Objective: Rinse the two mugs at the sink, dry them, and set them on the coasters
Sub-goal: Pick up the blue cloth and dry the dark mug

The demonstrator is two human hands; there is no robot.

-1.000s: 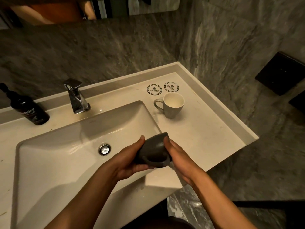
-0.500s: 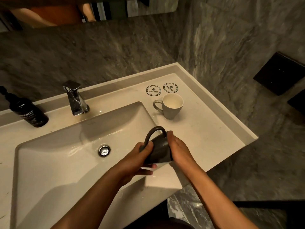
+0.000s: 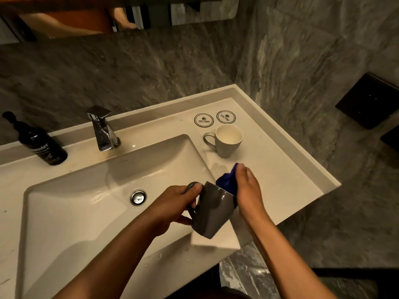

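Blue cloth [image 3: 225,184] half inside dark mug [image 3: 212,212]

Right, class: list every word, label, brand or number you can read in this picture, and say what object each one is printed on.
"...nster": white lettering on the black pump bottle; the first letters curve out of sight.
Smaller white line beneath it on the same bottle: too blurred to read.
Printed logo on the left coaster: too small to read.
Printed logo on the right coaster: too small to read.
No text shows on either mug or on the faucet.
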